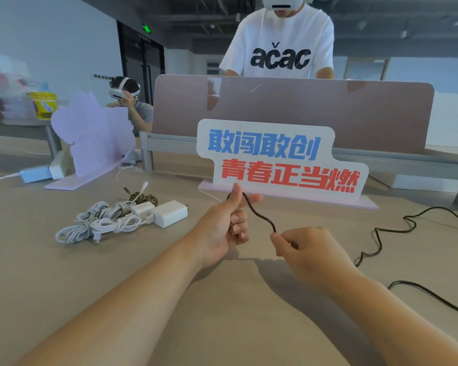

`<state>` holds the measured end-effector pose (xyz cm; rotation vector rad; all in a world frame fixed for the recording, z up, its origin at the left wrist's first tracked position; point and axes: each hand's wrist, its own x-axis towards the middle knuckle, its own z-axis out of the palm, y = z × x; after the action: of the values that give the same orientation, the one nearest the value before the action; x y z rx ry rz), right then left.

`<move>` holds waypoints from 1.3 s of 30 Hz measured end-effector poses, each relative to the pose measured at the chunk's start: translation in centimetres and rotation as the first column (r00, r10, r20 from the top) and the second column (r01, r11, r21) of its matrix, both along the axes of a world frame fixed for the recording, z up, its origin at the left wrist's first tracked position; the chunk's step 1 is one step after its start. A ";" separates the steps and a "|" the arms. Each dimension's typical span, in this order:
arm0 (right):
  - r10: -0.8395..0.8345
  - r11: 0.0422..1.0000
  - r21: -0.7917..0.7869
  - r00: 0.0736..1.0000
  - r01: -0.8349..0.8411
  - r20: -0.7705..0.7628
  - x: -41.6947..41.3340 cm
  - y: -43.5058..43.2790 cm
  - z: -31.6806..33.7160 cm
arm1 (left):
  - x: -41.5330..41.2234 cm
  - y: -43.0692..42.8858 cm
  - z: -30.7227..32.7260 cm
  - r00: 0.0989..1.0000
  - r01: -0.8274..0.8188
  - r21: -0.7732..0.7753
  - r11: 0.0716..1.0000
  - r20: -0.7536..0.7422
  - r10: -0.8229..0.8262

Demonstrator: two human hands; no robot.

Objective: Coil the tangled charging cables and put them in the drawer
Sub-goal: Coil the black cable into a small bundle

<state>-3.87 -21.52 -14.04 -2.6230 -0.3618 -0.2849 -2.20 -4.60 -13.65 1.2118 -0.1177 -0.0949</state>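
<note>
While the left hand (224, 228) grips one end of the black cable (259, 215), the right hand (302, 249) pinches it nearer, right of the coiled white cables (101, 223)

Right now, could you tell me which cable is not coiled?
The black cable, held by left hand and right hand, trailing loose rightward; the white cables and braided cable lie bundled.

Matt wood-look desk (64, 273) — glossy white plastic chargers (169, 213), dark matt cable (259, 215).
</note>
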 end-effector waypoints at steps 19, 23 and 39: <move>0.055 0.881 0.471 0.998 -0.038 -0.023 -0.8 1.4 0.1 | -0.4 -1.0 0.5 0.955 -0.224 -0.008 0.975 -0.204 0.217; 0.040 0.885 0.459 0.995 -0.079 0.094 -0.7 1.2 0.1 | -0.3 -0.8 0.8 0.955 -0.202 0.052 0.978 -0.213 0.208; 0.044 0.895 0.431 0.984 -0.115 0.172 -1.1 1.5 0.0 | -2.4 -2.7 1.0 0.994 0.097 0.352 0.931 -0.088 -0.070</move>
<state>-4.94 -20.04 -14.08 -2.1398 -0.4040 -0.4887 -4.61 -7.31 -12.65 1.5646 -0.0887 -0.2438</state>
